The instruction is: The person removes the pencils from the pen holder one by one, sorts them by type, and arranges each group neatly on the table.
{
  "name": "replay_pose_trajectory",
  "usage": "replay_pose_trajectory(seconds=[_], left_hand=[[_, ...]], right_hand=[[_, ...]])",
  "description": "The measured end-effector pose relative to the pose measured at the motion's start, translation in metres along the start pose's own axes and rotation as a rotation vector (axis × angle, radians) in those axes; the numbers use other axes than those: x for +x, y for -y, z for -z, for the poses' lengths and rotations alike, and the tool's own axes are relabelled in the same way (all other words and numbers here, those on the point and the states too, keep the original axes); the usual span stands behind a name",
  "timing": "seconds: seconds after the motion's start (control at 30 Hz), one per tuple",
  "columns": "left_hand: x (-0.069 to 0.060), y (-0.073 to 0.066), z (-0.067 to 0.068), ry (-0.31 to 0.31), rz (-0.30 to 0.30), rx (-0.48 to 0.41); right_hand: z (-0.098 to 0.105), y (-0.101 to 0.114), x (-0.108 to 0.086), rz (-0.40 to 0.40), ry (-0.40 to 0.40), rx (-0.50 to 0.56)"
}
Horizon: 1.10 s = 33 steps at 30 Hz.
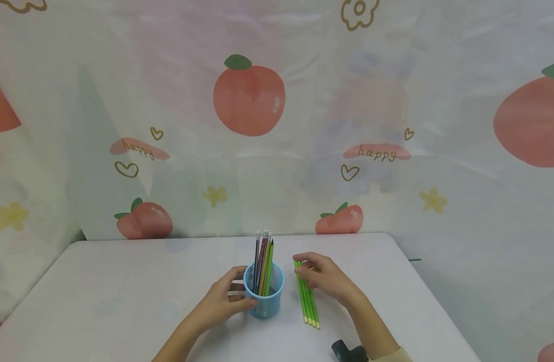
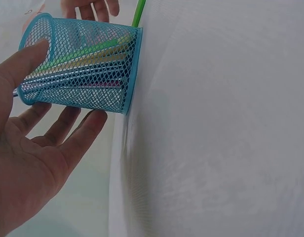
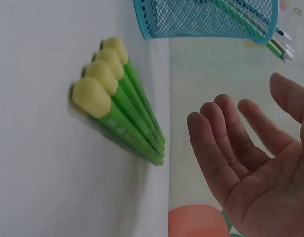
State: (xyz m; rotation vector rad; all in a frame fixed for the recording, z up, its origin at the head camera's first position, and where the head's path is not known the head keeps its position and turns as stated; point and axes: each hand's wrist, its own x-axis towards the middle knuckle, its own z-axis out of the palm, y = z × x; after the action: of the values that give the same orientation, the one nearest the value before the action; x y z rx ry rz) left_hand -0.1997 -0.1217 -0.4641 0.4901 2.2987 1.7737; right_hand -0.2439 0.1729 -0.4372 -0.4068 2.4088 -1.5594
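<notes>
A light-blue mesh pencil cup (image 1: pixel 266 307) stands upright on the table, with several pencils (image 1: pixel 264 266) leaning inside it, including a green one. My left hand (image 1: pixel 222 301) holds the cup from the left, thumb at the front and fingers round the far side. In the left wrist view, the fingers (image 2: pixel 75 143) lie along the mesh cup (image 2: pixel 88 64). To the right of the cup, several green pencils (image 1: pixel 307 304) with pale yellow ends lie side by side. Just above their far ends hovers my right hand (image 1: pixel 326 279), fingers loosely bent, holding nothing in the right wrist view (image 3: pixel 260 158).
The white-covered table (image 1: pixel 123 291) reaches back to a printed cloth (image 1: pixel 299 191) with fruit and flowers. A black object (image 1: pixel 349 352) sits by the right wrist at the bottom edge.
</notes>
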Motion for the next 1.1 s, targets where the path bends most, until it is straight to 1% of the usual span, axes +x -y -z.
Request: replay_pose_trajectory(seconds=[0.2, 0.37, 0.53, 0.6, 0.7, 0.77, 0.93, 1.1], left_hand=[[0.001, -0.001, 0.000, -0.006, 0.007, 0.004], [0.001, -0.001, 0.000, -0.003, 0.005, 0.001], [0.001, -0.001, 0.000, 0.002, 0.013, 0.007], [0.001, 0.000, 0.000, 0.003, 0.007, 0.010], [0.000, 0.000, 0.000, 0.002, -0.003, 0.014], [0.000, 0.000, 0.000, 0.003, -0.003, 0.014], [0.000, -0.001, 0.000, 0.003, 0.007, 0.011], [0.001, -0.001, 0.000, 0.000, 0.017, 0.003]], right_hand=[[-0.019, 0.007, 0.001, 0.084, 0.041, 0.055], [-0.034, 0.009, 0.004, 0.179, 0.063, 0.067], [-0.040, 0.008, 0.005, 0.275, 0.106, 0.098], [-0.040, 0.008, 0.005, 0.301, 0.128, 0.086], [-0.040, 0.007, 0.006, 0.316, 0.155, 0.068], [-0.039, 0.007, 0.006, 0.322, 0.154, 0.055], [-0.036, 0.009, 0.004, 0.317, 0.121, 0.034], [-0.034, 0.011, 0.002, 0.301, 0.099, 0.056]])
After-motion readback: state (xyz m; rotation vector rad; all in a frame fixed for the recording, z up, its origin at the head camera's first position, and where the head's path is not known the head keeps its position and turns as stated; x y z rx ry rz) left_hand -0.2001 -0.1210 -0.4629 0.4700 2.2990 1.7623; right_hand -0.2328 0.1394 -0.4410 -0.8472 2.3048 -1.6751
